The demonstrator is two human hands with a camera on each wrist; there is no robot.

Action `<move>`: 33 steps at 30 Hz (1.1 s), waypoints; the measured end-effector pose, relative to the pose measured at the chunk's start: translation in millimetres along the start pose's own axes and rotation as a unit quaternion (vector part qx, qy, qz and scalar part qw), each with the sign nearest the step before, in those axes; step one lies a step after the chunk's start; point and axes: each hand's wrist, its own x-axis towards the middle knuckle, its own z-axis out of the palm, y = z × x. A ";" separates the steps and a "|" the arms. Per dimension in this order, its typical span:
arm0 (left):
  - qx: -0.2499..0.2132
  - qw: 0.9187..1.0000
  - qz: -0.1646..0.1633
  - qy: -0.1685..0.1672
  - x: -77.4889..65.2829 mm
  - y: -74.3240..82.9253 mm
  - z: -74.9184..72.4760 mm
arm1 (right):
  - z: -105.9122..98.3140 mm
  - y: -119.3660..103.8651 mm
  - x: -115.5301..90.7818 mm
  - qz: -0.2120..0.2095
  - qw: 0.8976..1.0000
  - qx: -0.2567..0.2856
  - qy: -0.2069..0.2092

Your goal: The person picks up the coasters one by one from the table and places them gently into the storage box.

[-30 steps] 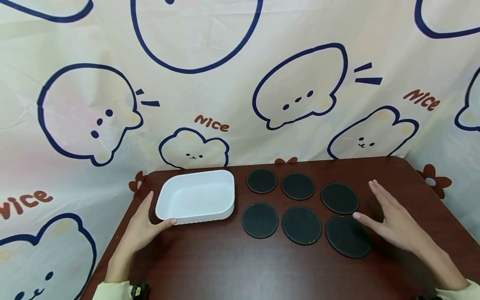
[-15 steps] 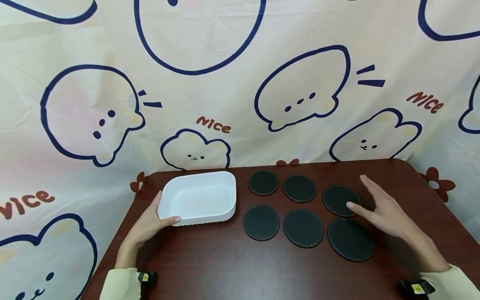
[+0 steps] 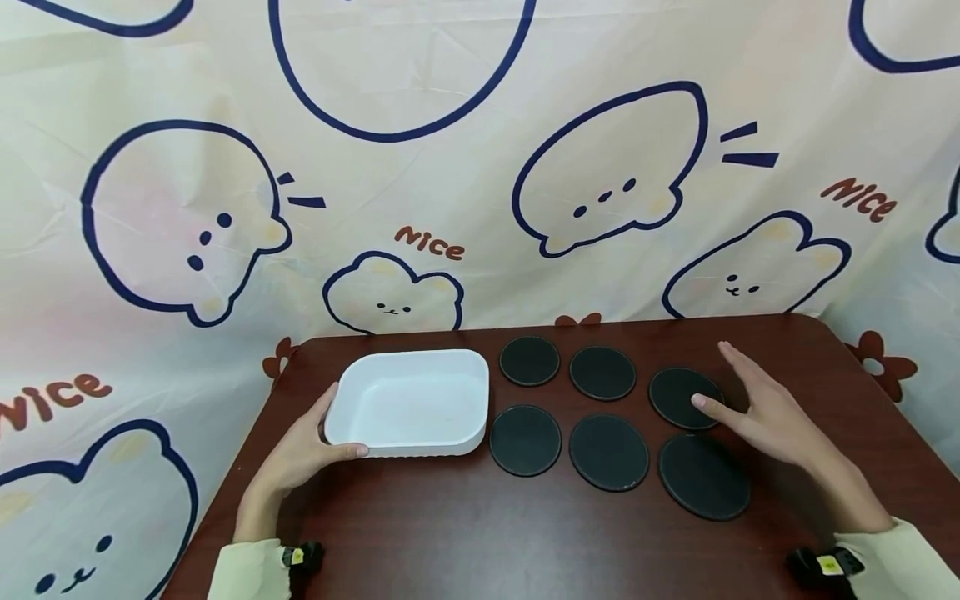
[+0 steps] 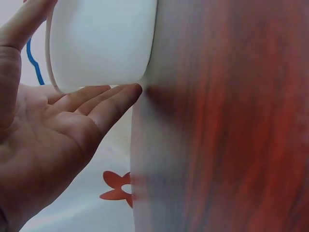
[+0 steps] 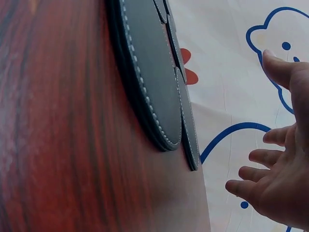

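A white rectangular tray (image 3: 420, 396) stands on the left part of the table. My left hand (image 3: 303, 454) is at its left end; in the left wrist view the straight fingers (image 4: 108, 108) touch the end wall, while the thumb lies along the near side in the head view. To the tray's right, several round, dark, stitched coasters lie in two rows. My right hand (image 3: 772, 421) hovers by the right end of these rows, its thumb overlapping the back-right coaster (image 3: 675, 392) in the head view. Apart from the coasters (image 5: 154, 92) in the right wrist view, that hand holds nothing.
The brown wooden table (image 3: 480, 542) has its back edge against a pale curtain (image 3: 480, 183) printed with cartoon bears. Near the table's right edge, the front-right coaster (image 3: 705, 477) lies below the right hand. A dark wrist strap (image 3: 303, 557) is on the left wrist.
The left hand and the tray have shifted to the right, and the tray has turned slightly. The right hand has come inward, over the back-right coaster. The coasters keep their places.
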 end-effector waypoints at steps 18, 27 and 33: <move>0.018 1.000 -0.006 -0.005 0.4 1.5 0.1 | 1.5 19.0 4.4 0.019 1.000 0.021 0.009; 0.033 0.999 -0.018 -0.006 1.2 2.7 -2.8 | -6.6 41.8 12.1 0.014 0.994 0.110 -0.005; 0.034 0.999 -0.024 -0.009 0.8 1.3 -2.5 | -6.6 47.3 25.6 0.037 0.992 0.121 -0.029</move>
